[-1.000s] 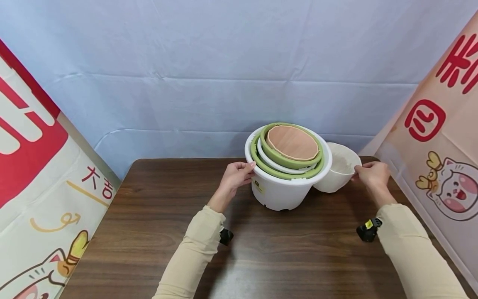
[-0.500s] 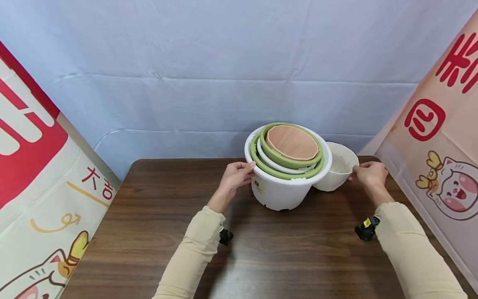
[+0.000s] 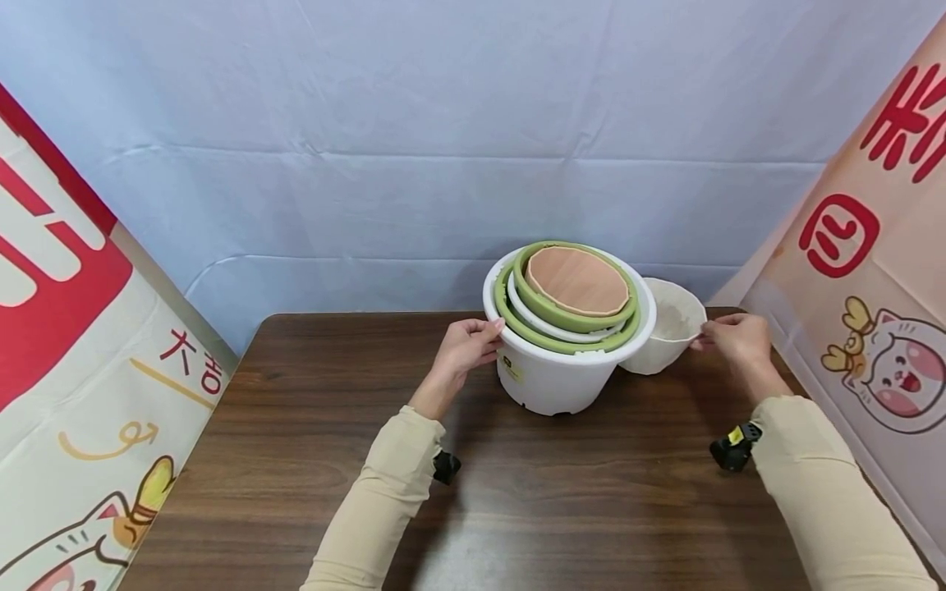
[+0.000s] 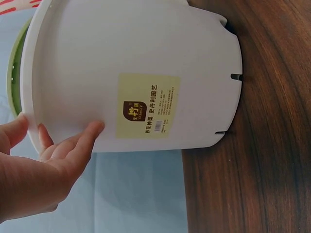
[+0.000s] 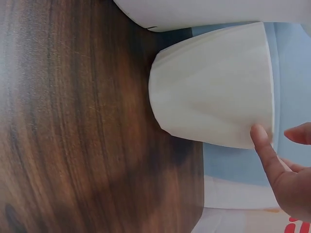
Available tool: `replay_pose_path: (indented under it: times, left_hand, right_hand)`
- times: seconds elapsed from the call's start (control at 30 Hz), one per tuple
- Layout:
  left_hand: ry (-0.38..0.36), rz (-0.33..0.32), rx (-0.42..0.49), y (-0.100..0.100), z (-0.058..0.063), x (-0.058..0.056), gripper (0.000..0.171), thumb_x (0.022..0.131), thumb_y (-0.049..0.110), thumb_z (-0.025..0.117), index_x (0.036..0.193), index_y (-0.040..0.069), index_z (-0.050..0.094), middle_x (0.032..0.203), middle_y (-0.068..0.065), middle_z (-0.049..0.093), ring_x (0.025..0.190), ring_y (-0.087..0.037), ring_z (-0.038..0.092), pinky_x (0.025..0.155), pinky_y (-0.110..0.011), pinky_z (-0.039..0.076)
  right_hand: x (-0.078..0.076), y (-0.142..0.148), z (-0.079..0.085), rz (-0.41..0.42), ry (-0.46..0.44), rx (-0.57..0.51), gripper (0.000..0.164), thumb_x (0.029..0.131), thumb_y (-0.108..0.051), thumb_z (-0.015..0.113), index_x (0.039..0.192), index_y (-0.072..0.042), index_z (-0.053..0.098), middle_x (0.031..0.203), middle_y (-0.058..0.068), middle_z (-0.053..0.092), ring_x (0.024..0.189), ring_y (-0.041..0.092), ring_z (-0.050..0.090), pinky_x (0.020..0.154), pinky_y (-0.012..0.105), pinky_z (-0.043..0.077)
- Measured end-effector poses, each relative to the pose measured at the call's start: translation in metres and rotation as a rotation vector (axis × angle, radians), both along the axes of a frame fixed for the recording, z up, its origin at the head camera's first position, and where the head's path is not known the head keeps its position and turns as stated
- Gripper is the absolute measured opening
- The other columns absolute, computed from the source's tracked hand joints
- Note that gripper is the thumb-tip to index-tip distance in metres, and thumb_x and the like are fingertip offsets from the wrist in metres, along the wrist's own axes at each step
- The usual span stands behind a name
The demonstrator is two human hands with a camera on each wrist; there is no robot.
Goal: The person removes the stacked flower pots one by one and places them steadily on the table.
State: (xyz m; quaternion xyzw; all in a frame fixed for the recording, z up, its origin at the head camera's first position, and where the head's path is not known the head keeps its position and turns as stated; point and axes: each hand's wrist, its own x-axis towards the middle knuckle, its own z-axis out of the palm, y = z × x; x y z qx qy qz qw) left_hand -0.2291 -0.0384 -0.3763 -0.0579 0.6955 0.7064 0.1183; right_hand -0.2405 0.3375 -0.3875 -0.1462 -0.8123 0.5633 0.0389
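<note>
A large white flower pot (image 3: 550,382) stands upright on the table, with a yellow label (image 4: 148,107) on its side. My left hand (image 3: 464,351) pinches its rim at the left, thumb on the rim and fingers beneath against the wall. Nested inside are green and white pots, and a peach-coloured pot (image 3: 580,281) sits innermost. To the right, a smaller cream pot (image 3: 654,351) stands close beside the big one. At its right rim is my right hand (image 3: 741,343). In the right wrist view one fingertip touches the cream pot's outer wall, while the thumb is apart from the rim.
The brown wooden table (image 3: 318,460) ends at a pale blue cloth backdrop (image 3: 369,205) just behind the pots. Printed banners flank it: a red and white one (image 3: 66,345) on the left, a pink one (image 3: 857,263) on the right.
The cream pot has shifted slightly left and back, closer behind the big pot. My right hand first moved left with it, then drew a little right as its thumb parted. The left hand stays put.
</note>
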Motion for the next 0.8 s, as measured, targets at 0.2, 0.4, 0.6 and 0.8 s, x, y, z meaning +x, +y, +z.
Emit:
replay_pose_path:
  times: [0.2, 0.4, 0.6, 0.8]
  left_hand:
    - [0.006, 0.0, -0.007, 0.0, -0.001, -0.001, 0.03, 0.092, 0.024, 0.061, 0.103, -0.004, 0.06, 0.1, -0.016, 0.065, 0.096, -0.024, 0.064, 0.083, -0.036, 0.052]
    - [0.004, -0.005, -0.009, -0.001, 0.0, -0.001, 0.03, 0.092, 0.024, 0.06, 0.105, -0.004, 0.06, 0.102, -0.017, 0.065, 0.099, -0.026, 0.063, 0.084, -0.036, 0.051]
    - [0.008, -0.012, -0.002, -0.001, 0.0, 0.0, 0.031, 0.092, 0.024, 0.06, 0.105, -0.004, 0.059, 0.103, -0.018, 0.064, 0.099, -0.026, 0.063, 0.085, -0.038, 0.051]
    - [0.004, -0.029, -0.005, -0.001, 0.012, 0.009, 0.032, 0.094, 0.02, 0.058, 0.109, -0.008, 0.056, 0.109, -0.024, 0.061, 0.107, -0.033, 0.058, 0.09, -0.042, 0.048]
  right_hand:
    - [0.001, 0.0, 0.009, 0.039, 0.034, -0.057, 0.014, 0.092, 0.0, 0.045, 0.098, 0.012, 0.041, 0.056, -0.006, 0.06, 0.051, 0.009, 0.063, 0.051, 0.024, 0.054]
    - [0.001, -0.001, 0.016, 0.035, 0.056, -0.092, 0.013, 0.091, 0.001, 0.048, 0.096, 0.012, 0.043, 0.056, -0.006, 0.06, 0.05, 0.009, 0.062, 0.051, 0.025, 0.054]
    - [0.001, -0.004, 0.024, 0.042, 0.076, -0.132, 0.015, 0.091, 0.0, 0.05, 0.097, 0.012, 0.044, 0.057, -0.007, 0.059, 0.049, 0.01, 0.062, 0.049, 0.024, 0.053]
    - [0.002, -0.008, 0.034, 0.074, 0.077, -0.164, 0.007, 0.091, 0.001, 0.05, 0.087, 0.007, 0.051, 0.058, -0.006, 0.06, 0.05, 0.01, 0.062, 0.049, 0.024, 0.053]
